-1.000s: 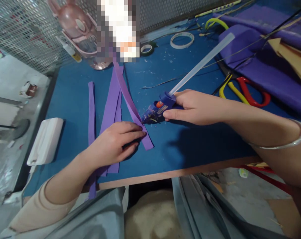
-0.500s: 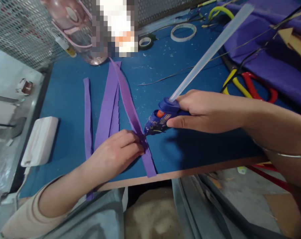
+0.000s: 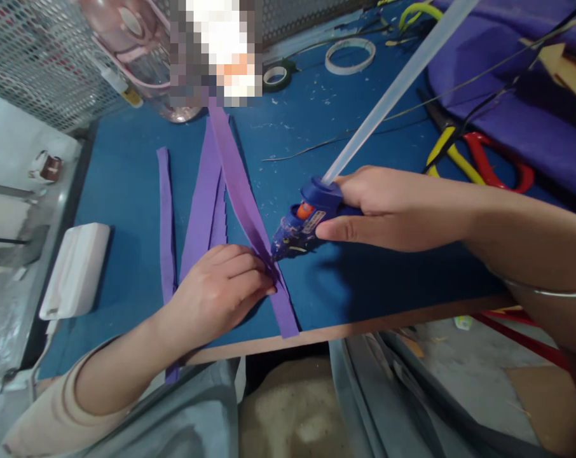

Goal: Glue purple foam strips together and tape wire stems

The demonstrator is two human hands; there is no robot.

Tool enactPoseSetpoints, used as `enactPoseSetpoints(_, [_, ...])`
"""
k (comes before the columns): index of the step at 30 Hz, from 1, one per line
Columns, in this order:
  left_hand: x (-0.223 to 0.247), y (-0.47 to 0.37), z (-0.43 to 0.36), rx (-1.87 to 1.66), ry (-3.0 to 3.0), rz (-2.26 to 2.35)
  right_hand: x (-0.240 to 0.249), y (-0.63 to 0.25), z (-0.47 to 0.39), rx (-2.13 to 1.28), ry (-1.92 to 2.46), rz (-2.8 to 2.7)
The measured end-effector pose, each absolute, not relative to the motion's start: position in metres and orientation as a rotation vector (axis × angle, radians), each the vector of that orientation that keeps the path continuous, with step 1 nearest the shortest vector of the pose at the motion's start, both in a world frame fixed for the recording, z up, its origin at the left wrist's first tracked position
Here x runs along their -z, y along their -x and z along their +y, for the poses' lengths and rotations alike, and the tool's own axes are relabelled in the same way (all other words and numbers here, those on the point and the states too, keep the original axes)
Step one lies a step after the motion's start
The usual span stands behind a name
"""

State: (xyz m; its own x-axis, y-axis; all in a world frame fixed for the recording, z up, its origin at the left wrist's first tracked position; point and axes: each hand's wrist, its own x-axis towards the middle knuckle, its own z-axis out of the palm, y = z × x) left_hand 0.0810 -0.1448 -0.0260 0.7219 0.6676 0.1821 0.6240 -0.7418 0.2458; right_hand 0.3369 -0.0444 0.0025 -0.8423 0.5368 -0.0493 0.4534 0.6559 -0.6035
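A long purple strip (image 3: 240, 184) slants down the blue table to its front edge. My left hand (image 3: 226, 286) pinches the strip's left side near its lower part, fingertips pressed together on it. In my right hand (image 3: 378, 210) is a dark blue glue gun (image 3: 311, 210), gripped with the thumb along its side. The gun's nozzle touches the strip just above my left fingertips. A long translucent glue stick (image 3: 393, 98) sticks up out of the gun's back. Left of the strip lie wider purple pieces (image 3: 203, 197) and a narrow folded purple strip (image 3: 166, 216).
A white box with a cable (image 3: 78, 270) lies at the left. Behind stand a pink bottle (image 3: 140, 48), a green tape roll (image 3: 275, 77) and a white tape ring (image 3: 349, 56). Red-handled scissors (image 3: 502, 165), yellow-handled pliers (image 3: 454, 156) and purple material (image 3: 488, 63) are at the right.
The glue gun has moved slightly left, its nozzle now over the strip. The strip's upper part has shifted a little left and lies flatter. My left hand keeps its pinch.
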Motion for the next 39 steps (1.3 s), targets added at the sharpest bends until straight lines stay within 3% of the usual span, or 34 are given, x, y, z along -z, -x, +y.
enactPoseSetpoints(15, [0.0260, -0.0802, -0.1449, -0.424, -2.705, 1.035, 0.0048, -0.3318, -0.0487, -0.787, 0.988, -2.708])
enactPoseSetpoints(22, [0.0282, -0.0791, -0.1428, -0.429, -2.726, 0.998, -0.0001, -0.3334, -0.0476, -0.991, 0.687, -2.790])
enactPoseSetpoints(39, [0.0285, -0.0817, -0.1459, -0.437, -2.640, 1.056, 0.0051, -0.3322, -0.0408, -0.817, 1.001, -2.717])
